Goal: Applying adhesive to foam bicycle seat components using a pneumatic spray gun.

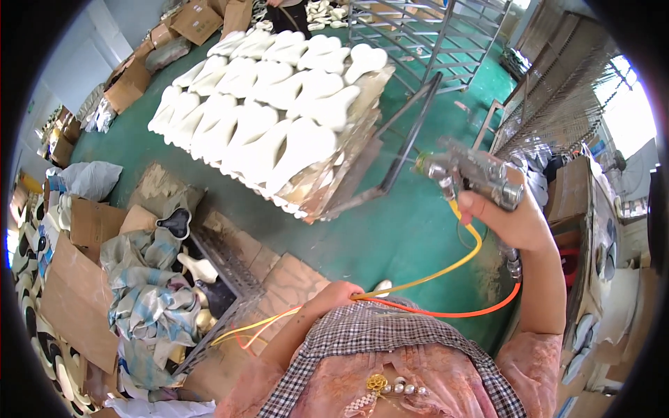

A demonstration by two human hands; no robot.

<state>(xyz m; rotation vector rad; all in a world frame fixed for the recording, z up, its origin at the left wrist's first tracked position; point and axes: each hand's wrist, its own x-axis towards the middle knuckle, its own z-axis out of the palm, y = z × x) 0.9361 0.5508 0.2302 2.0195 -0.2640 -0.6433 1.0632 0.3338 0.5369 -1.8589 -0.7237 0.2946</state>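
Note:
My right hand (505, 212) is raised at the right, its fingers wrapped round a metal spray gun (481, 174) whose nozzle points left. A yellow hose (468, 254) and an orange-red hose (460, 313) hang from the gun's lower end and handle. Both run to my left hand (334, 296), which is closed round them at my waist; its fingertips are partly hidden. Ahead of the gun, rows of white saddle-shaped pieces (251, 139) lie close together on a stacked board (348, 177). The gun is apart from them.
A dark metal bar frame (408, 139) juts from the board's right side. A metal rack (432, 42) stands behind. At lower left are a metal-edged bin (230, 272) with checked cloth and loose saddle pieces, and cardboard boxes (97, 223). Another person (287, 15) stands beyond the board.

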